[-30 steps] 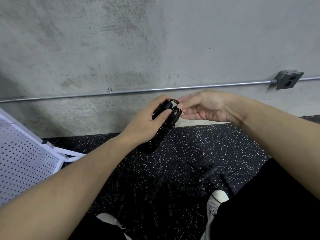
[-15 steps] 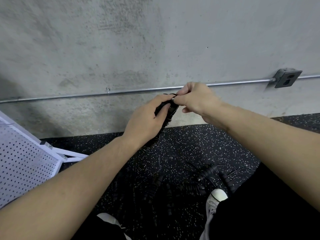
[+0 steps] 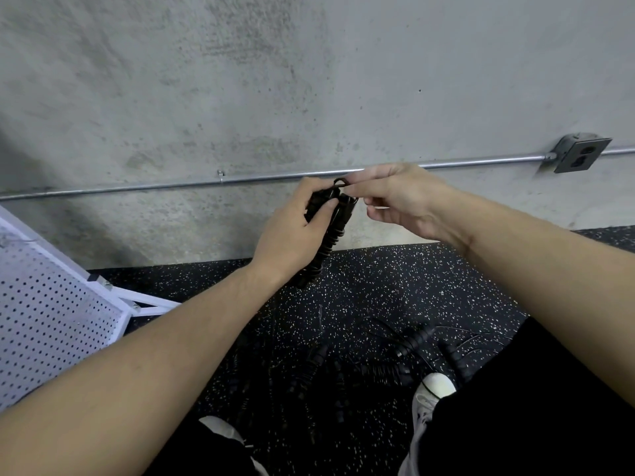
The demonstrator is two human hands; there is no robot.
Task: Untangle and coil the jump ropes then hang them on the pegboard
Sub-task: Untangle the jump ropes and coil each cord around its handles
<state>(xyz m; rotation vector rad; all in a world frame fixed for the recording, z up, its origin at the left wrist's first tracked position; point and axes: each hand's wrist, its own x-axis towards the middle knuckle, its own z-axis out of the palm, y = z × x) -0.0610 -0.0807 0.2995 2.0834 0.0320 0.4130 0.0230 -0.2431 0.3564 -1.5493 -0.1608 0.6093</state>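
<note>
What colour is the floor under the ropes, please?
Black with white speckles: the floor, clearest in the head view, below the wall.

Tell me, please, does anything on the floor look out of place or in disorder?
Yes. Several black jump ropes with ribbed handles lie tangled on the speckled black rubber floor, near the white shoes. The white perforated pegboard appears to lean at an angle.

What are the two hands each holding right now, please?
Left hand: grips the bundled jump rope handles.
Right hand: pinches the thin rope loop at the bundle's top.
</note>
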